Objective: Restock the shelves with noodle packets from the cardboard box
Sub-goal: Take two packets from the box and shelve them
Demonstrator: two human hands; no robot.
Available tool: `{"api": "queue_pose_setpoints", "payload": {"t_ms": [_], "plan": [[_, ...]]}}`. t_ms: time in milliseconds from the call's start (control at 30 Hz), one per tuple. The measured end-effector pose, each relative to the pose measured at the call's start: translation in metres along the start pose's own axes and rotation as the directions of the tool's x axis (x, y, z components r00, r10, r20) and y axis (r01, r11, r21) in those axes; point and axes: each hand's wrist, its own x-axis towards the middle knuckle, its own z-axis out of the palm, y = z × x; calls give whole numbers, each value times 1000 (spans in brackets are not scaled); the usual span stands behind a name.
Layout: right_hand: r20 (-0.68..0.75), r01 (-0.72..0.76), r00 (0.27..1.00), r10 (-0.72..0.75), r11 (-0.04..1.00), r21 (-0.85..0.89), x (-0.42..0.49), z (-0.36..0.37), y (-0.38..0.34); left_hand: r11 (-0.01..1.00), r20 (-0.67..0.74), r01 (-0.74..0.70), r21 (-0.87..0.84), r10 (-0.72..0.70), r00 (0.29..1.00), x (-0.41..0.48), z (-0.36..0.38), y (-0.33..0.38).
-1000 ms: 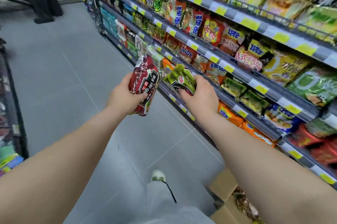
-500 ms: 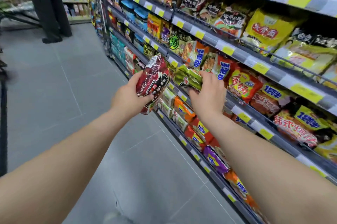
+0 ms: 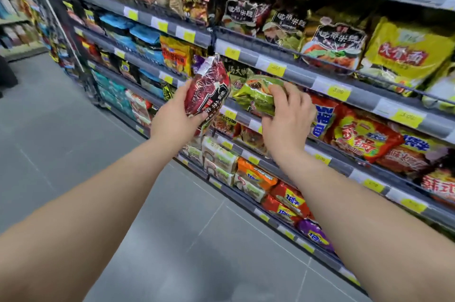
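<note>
Head view: the left hand [image 3: 172, 119] has its grip clamped round a red noodle packet [image 3: 209, 90], held upright in front of the shelves and not on any of them. The right hand [image 3: 288, 119] has its fingers curled over a green noodle packet [image 3: 256, 95] at the front of the middle shelf [image 3: 344, 170], just before the dark packets [image 3: 237, 74]. Cannot tell if it is resting there yet. The cardboard box is not in view.

Likely risks:
- The green packet snags on the front rail or sits half out, then slides to the floor.
- A hard push topples its neighbours.
- The glossy red packet slips from its one-handed hold.
</note>
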Motion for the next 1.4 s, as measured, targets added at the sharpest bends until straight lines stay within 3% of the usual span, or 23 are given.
{"api": "queue_pose_setpoints", "payload": {"t_ms": [233, 367, 533, 867, 1067, 1300, 1400], "plan": [[-124, 63, 989, -77, 991, -115, 88, 50, 4, 976, -137, -217, 36, 220, 966, 109, 18, 18], [-235, 72, 966, -103, 988, -139, 134, 76, 9, 921, -207, -372, 116, 389, 898, 164, 27, 30], [-260, 71, 959, -110, 985, -156, 171, 93, 15, 858, -250, -454, 241, 507, 825, 222, 32, 36], [-435, -206, 897, 74, 942, -265, 204, 151, -8, 684, -141, -724, 91, 729, 670, 337, 55, 40], [-431, -318, 891, 142, 874, -368, 206, 168, -25, 578, -61, -815, 41, 816, 575, 372, 65, 21], [-485, -451, 854, 186, 730, -513, 219, 162, -40, 377, 30, -879, 293, 915, 403, 409, 46, 9], [-507, -515, 827, 242, 687, -512, 225, 157, -47, 335, 74, -846, 414, 915, 398, 412, 36, 14]]}}
